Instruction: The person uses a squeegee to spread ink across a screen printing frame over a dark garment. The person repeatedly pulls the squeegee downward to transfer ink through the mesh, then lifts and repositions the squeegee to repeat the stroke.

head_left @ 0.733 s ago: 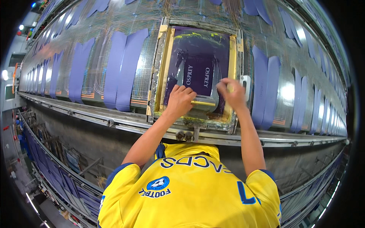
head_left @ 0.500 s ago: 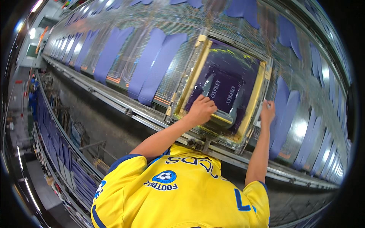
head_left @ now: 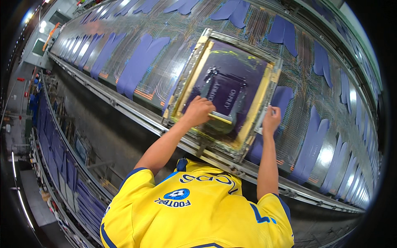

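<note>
A screen-printing frame (head_left: 276,70) with a metal rim and yellow-taped inner edges lies tilted on the long table, dark purple ink wet across its mesh. My left hand (head_left: 199,110) is closed on one end of a squeegee (head_left: 222,118), which rests on the mesh at the near part, below a dark rectangular print area with pale lettering. At the right side of the screen frame, my right hand (head_left: 271,119) has its fingers closed at a light-coloured edge piece; exactly how they grip it is partly hidden. A blue-violet fabric piece (head_left: 282,98) shows partly beneath this side.
More blue-violet fabric pieces (head_left: 142,62) lie in rows along the shiny, line-marked table (head_left: 173,68). A metal rail (head_left: 105,99) runs along its near edge. Racks with hanging blue cloth (head_left: 53,132) stand at the left, across a dark aisle.
Against the fabric pieces, the screen frame has shifted right, now overlapping the piece beside it; a sliver of fabric shows at its left. Both hands move along with it, the squeegee still held.
</note>
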Demonstrator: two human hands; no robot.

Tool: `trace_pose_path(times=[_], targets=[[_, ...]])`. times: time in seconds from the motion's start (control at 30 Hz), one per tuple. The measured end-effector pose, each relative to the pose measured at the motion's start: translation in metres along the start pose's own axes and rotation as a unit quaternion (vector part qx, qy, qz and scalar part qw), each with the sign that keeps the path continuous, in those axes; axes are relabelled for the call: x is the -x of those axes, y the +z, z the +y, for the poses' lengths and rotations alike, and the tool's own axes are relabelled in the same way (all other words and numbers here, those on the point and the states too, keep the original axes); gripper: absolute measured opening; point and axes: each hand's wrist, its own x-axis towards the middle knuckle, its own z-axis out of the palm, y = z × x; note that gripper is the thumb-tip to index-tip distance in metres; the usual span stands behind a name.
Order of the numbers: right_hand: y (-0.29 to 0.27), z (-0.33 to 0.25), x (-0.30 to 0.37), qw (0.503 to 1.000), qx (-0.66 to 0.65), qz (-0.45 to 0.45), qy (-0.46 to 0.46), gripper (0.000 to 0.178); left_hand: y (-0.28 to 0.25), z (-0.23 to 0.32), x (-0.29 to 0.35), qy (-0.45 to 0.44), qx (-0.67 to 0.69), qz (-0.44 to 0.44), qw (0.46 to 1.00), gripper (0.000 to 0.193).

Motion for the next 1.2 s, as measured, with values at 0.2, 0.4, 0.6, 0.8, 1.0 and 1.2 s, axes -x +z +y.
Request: trace_pose_path(times=[0.2, 0.4, 0.6, 0.8, 1.0, 1.2], targets=[[0.08, 0.01, 0.017, 0.993, -0.079, -0.048, 0.07, 0.024, 0.023, -0.055, 0.014, 0.0, -0.037, -0.005, 0.999, 0.026], [0.091, -0.076, 0.001, 0.993, 0.002, -0.044, 0.106, 0.026, -0.045, -0.092, 0.052, 0.039, 0.036, -0.002, 0.999, 0.036], [0.123, -0.059, -0.04, 0.988, 0.09, -0.062, 0.11, 0.025, -0.02, -0.126, -0.006, 0.059, 0.041, -0.056, 0.996, 0.034], [0.071, 0.039, -0.066, 0.97, 0.169, -0.087, -0.149, 0.031, 0.086, -0.09, -0.131, 0.063, -0.009, -0.011, 0.998, 0.025], [0.144, -0.078, -0.116, 0.891, 0.095, -0.372, -0.24, 0.035, 0.078, -0.14, -0.217, 0.082, 0.014, -0.02, 0.996, 0.022], [0.162, -0.047, -0.045, 0.874, 0.158, -0.356, -0.291, 0.032, 0.106, -0.134, -0.157, 0.068, 0.021, 0.026, 0.997, 0.01]])
